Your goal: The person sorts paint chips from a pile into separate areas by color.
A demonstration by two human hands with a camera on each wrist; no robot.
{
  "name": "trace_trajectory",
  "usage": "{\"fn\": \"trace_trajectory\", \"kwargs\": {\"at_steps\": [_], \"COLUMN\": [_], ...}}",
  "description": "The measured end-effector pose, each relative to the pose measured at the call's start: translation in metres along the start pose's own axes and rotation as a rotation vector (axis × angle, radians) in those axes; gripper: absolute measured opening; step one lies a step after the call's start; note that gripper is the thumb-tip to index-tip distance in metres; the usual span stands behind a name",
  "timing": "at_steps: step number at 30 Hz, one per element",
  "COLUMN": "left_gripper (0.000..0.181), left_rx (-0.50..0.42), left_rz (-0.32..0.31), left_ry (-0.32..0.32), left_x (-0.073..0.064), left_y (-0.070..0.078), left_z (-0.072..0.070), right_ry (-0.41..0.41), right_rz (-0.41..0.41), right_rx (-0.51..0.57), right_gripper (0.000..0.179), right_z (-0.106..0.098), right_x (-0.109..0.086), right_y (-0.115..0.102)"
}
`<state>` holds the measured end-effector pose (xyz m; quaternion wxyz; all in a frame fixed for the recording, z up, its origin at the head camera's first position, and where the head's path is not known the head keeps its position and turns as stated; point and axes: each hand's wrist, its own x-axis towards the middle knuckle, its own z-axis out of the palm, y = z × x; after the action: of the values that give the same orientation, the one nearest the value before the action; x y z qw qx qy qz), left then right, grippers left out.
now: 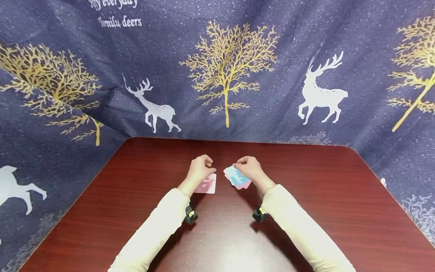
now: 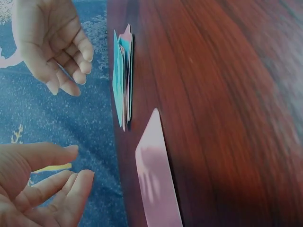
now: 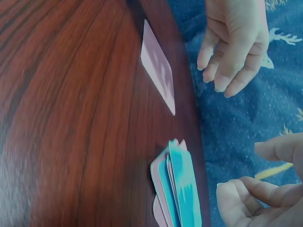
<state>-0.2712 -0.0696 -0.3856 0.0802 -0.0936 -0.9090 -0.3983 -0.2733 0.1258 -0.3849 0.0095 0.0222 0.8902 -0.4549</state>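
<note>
A single pink card lies flat on the table, and my left hand hovers above it. In the left wrist view, the thumb and fingers of that hand are loosely bent and apart, with nothing between them. To the right is a loose, uneven pile of blue and pink cards, a blue one on top. My right hand hovers over this pile. Its thumb and fingertips stay apart and hold nothing in the right wrist view. Shadows of the fingers fall on the pink card and on the pile.
The cards lie on a dark red wooden table with rounded far corners. Behind and beside it hangs a blue cloth printed with white deer and golden trees. Each wrist wears a small black camera.
</note>
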Motion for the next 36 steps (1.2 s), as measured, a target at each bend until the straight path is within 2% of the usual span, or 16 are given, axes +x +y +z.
{"fn": "trace_trajectory", "kwargs": {"at_steps": [8, 16, 25, 28, 32, 36], "left_gripper": [0.025, 0.023, 0.025, 0.025, 0.022, 0.020], "left_rx": [-0.094, -0.122, -0.224, -0.211, -0.142, -0.108], "left_rz": [-0.031, -0.045, -0.118, -0.131, -0.148, -0.172], "left_ry": [0.003, -0.009, -0.078, -0.092, -0.086, -0.081], "left_x": [0.004, 0.007, 0.009, 0.009, 0.009, 0.009], "left_y": [0.006, 0.008, 0.018, 0.021, 0.022, 0.022], "left_z": [0.011, 0.023, 0.033, 0.037, 0.042, 0.047], "right_ry": [-0.010, 0.007, -0.011, -0.024, -0.035, -0.025], "right_rz": [0.032, 0.034, 0.049, 0.060, 0.077, 0.068], "right_rx": [0.015, 0.051, 0.089, 0.100, 0.125, 0.105], "right_gripper": [0.032, 0.030, 0.029, 0.030, 0.031, 0.032], "right_z": [-0.014, -0.020, -0.023, -0.022, -0.021, -0.019], "right_x": [0.001, 0.006, 0.008, 0.009, 0.009, 0.010], "right_y": [0.011, 0.025, 0.031, 0.033, 0.036, 0.039]}}
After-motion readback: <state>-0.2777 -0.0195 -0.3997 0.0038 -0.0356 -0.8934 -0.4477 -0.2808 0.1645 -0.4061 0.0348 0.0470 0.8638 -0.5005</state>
